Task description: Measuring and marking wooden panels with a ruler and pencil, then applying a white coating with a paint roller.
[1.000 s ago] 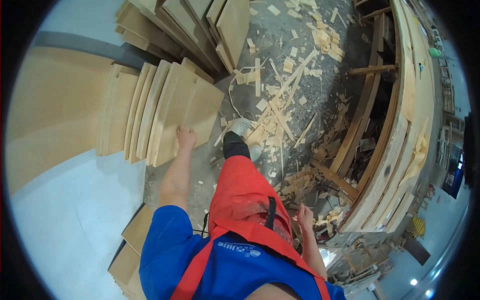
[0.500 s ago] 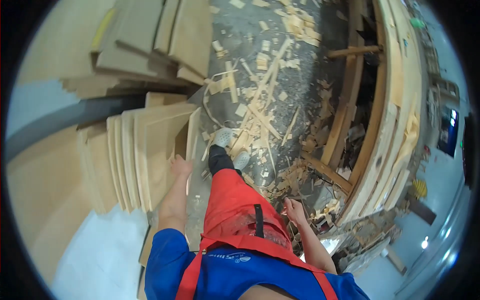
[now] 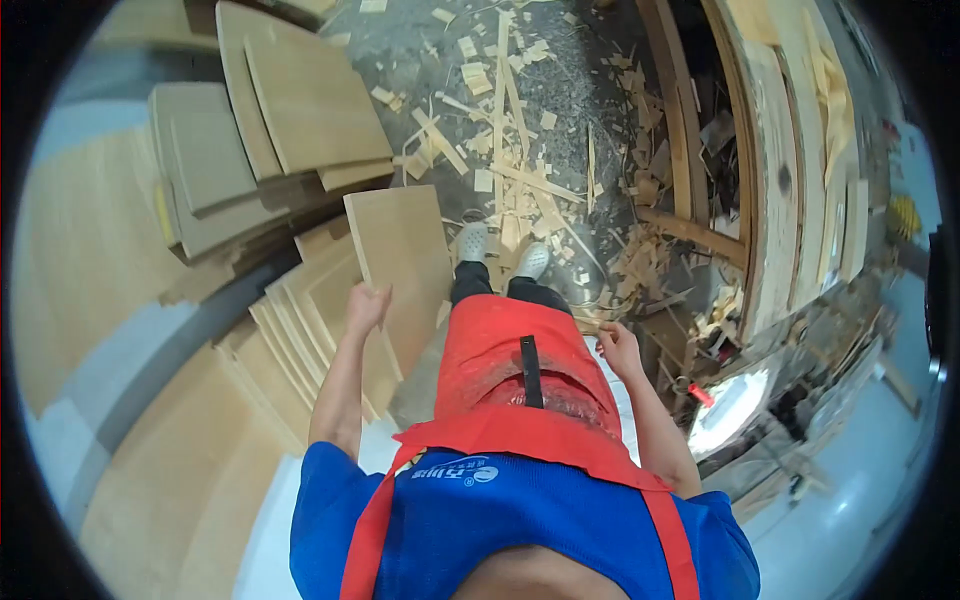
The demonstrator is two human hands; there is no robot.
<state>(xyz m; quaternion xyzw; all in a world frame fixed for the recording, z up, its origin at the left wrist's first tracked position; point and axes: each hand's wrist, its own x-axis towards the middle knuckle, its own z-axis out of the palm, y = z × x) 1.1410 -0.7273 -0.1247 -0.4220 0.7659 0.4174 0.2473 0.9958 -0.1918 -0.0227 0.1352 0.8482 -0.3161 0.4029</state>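
A pale wooden panel (image 3: pixel 408 270) stands on edge at the front of a leaning stack, tilted away from the others. My left hand (image 3: pixel 368 306) is closed on its left edge, fingers wrapped over the side. Behind and left of it lean several similar boards (image 3: pixel 300 310). My right hand (image 3: pixel 620 350) hangs beside the red apron (image 3: pixel 520 350), fingers loosely bent and apart, with nothing visible in them. My feet in pale clogs (image 3: pixel 473 242) stand on the floor just right of the panel.
Farther left stands another stack of boards (image 3: pixel 315 100). Wood offcuts and strips (image 3: pixel 515 200) litter the grey floor (image 3: pixel 570 90) ahead. On the right is a wooden frame (image 3: pixel 745 130) with planks on it, scraps piled beneath. A red-handled item (image 3: pixel 702 396) lies past my right hand.
The panel in my left hand has swung out from the stack, its broad face now showing. My body has turned, and both feet are now side by side facing the scraps.
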